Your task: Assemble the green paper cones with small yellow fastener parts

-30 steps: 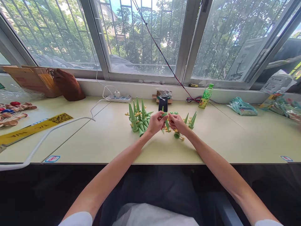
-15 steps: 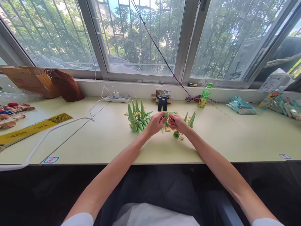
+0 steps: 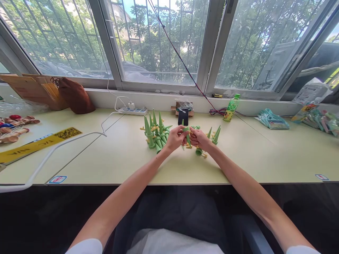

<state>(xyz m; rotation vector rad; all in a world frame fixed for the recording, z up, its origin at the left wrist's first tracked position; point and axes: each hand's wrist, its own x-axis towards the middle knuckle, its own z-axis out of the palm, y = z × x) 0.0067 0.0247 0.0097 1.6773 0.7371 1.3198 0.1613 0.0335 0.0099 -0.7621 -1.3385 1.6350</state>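
Observation:
Above the table, my left hand (image 3: 176, 138) is closed around a green watering spike (image 3: 188, 140), its pointed end slanting down. My right hand (image 3: 200, 138) is closed against the spike's side, pinching a small yellow valve (image 3: 191, 132), mostly hidden by the fingers. Left of my hands is a cluster of green spikes with yellow valves (image 3: 150, 135), some upright and some lying down. Beyond my right wrist stand a few more spikes (image 3: 216, 135). Beneath my right hand a spike (image 3: 198, 151) lies with its round open end showing. Loose yellow pieces (image 3: 189, 145) lie partly hidden below my hands.
A black phone (image 3: 183, 117) leans on a small box behind my hands. Along the window sill side are a power strip (image 3: 133, 110), a green drink bottle (image 3: 231, 108) and a teal packet (image 3: 272, 119). A white cable (image 3: 88, 134) crosses the left side near a brown bag (image 3: 75, 96).
The held spike has turned so that its pointed end now shows below my left fingers. Both hands stay in nearly the same place.

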